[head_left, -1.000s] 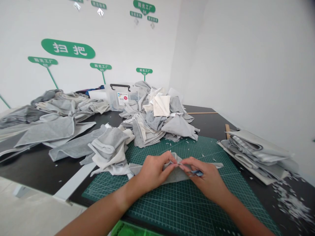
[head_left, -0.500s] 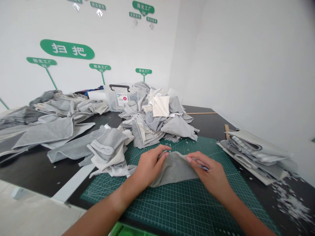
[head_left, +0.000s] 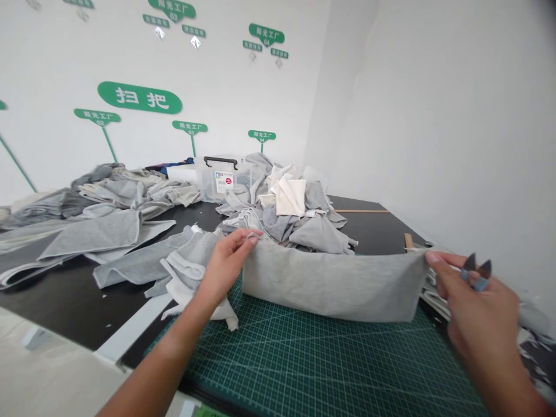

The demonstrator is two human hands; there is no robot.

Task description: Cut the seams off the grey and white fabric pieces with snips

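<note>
Green and gridded, the cutting mat (head_left: 304, 359) fills the near edge of the black table (head_left: 65, 295). Above it a long grey cloth (head_left: 334, 281) is stretched out flat between both hands, its top edge level and its lower edge hanging just over the mat. The left hand (head_left: 226, 263) pinches the cloth's upper left corner between thumb and fingertips. The right hand (head_left: 473, 307) is closed on the upper right corner, and the same hand carries a pair of small snips (head_left: 475, 272), whose dark tips point up past the knuckles.

Just beside the left hand, at the mat's left edge, lies a small pile of folded grey and white pieces (head_left: 191, 260). Under and behind the right hand, a stack of pale fabric (head_left: 530, 324) is partly hidden.

Further back, behind the stretched cloth, sits a loose heap of grey and cream offcuts (head_left: 291, 214), with a thin wooden strip (head_left: 362, 211) on the table to its right. To the left, larger grey towels (head_left: 95, 226) are spread across the table. A clear plastic box (head_left: 219, 176) with a dark handle stands against the white wall, where green signs (head_left: 139, 97) hang.
</note>
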